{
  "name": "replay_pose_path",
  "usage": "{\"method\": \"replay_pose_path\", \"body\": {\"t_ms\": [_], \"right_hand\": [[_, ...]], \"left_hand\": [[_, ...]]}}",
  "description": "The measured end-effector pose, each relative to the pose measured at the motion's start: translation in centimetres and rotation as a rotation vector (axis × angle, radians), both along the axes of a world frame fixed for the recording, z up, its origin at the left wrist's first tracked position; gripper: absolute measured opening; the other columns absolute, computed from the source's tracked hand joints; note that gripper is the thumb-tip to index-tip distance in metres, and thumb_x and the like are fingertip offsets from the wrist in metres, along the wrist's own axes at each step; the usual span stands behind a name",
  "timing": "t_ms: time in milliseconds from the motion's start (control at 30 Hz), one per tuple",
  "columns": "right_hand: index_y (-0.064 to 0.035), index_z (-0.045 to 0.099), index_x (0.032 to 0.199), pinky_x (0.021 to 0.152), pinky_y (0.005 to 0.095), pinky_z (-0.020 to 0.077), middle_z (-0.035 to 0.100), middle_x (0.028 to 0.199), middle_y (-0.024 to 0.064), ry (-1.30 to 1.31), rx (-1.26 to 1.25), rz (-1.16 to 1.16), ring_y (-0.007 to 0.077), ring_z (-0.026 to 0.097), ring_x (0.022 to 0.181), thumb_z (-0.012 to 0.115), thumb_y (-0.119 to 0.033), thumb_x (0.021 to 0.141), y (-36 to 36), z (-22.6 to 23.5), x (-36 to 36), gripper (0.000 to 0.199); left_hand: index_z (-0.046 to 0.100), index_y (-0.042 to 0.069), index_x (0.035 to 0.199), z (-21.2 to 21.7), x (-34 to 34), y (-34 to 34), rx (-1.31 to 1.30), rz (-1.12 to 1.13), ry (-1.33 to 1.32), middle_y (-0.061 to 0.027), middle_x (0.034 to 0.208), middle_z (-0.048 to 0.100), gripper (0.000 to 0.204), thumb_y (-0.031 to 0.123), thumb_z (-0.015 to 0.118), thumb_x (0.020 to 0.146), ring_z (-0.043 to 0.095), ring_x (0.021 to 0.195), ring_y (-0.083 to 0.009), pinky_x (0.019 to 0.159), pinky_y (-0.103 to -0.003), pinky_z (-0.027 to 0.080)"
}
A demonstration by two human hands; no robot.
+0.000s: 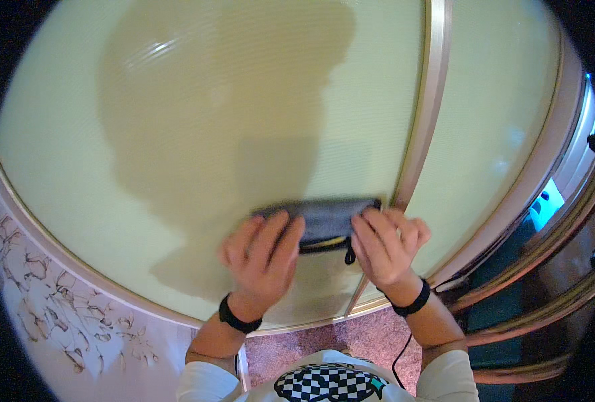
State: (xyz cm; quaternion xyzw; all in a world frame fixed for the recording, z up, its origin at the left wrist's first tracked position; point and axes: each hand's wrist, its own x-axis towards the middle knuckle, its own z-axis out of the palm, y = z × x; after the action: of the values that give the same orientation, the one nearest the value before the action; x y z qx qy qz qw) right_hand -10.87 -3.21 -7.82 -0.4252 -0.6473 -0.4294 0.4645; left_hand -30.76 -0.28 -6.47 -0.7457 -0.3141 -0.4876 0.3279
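Note:
A grey fabric pouch (325, 218) with dark edges hangs in the air before me, its long side running left to right. Along its lower edge run a black band and a yellow strip, and a small black loop dangles near the right end. My left hand (265, 249) grips the left end, its fingers curled over the front and a little blurred. At the other end my right hand (386, 246) pinches the pouch near the corner. Black bands circle both wrists. Whatever is inside the pouch is hidden.
Beyond the pouch stands a large pale yellow-green panel (197, 120) bearing my shadow, with a metal upright (426, 107) to its right. Flower-patterned wallpaper (63, 301) covers the lower left. Dark wood-edged shelves (538, 295) stand right. Below are pink carpet (284, 355) and a black cable (399, 358).

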Motion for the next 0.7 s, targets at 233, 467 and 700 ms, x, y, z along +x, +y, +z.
{"method": "replay_pose_path", "body": {"t_ms": [233, 467, 700], "right_hand": [[-0.0131, 0.068, 0.093, 0.083, 0.0353, 0.0303, 0.062, 0.101, -0.0015, 0.08, 0.088, 0.046, 0.0178, 0.052, 0.097, 0.069, -0.015, 0.067, 1.6, 5.4, -0.4, 0.026], [-0.0135, 0.069, 0.093, 0.085, 0.0371, 0.031, 0.063, 0.104, -0.0013, -0.025, -0.03, 0.111, 0.0174, 0.053, 0.098, 0.063, -0.018, 0.072, 0.1, -3.5, -0.2, 0.022], [-0.0121, 0.07, 0.093, 0.09, 0.0384, 0.0296, 0.062, 0.109, 0.0012, 0.014, 0.074, 0.078, 0.0197, 0.05, 0.108, 0.064, -0.018, 0.072, 1.3, 4.4, -1.1, 0.022]], "left_hand": [[0.067, 0.014, 0.099, 5.6, 0.8, 0.1, 0.081, 0.069, -0.149, 0.0, 0.107, 0.06, 0.032, 0.013, 0.071, 0.067, 0.049, 0.101, -0.0226, 0.087, -0.037, 0.032], [0.069, 0.015, 0.093, -3.2, -1.3, -1.2, 0.005, 0.105, 0.016, 0.0011, 0.106, 0.06, 0.027, 0.013, 0.07, 0.067, 0.05, 0.098, -0.0215, 0.084, -0.036, 0.033], [0.067, 0.015, 0.099, 4.1, -1.1, 0.3, 0.149, 0.153, -0.096, 0.0003, 0.105, 0.06, 0.032, 0.013, 0.07, 0.067, 0.051, 0.097, -0.0199, 0.085, -0.036, 0.031]]}}
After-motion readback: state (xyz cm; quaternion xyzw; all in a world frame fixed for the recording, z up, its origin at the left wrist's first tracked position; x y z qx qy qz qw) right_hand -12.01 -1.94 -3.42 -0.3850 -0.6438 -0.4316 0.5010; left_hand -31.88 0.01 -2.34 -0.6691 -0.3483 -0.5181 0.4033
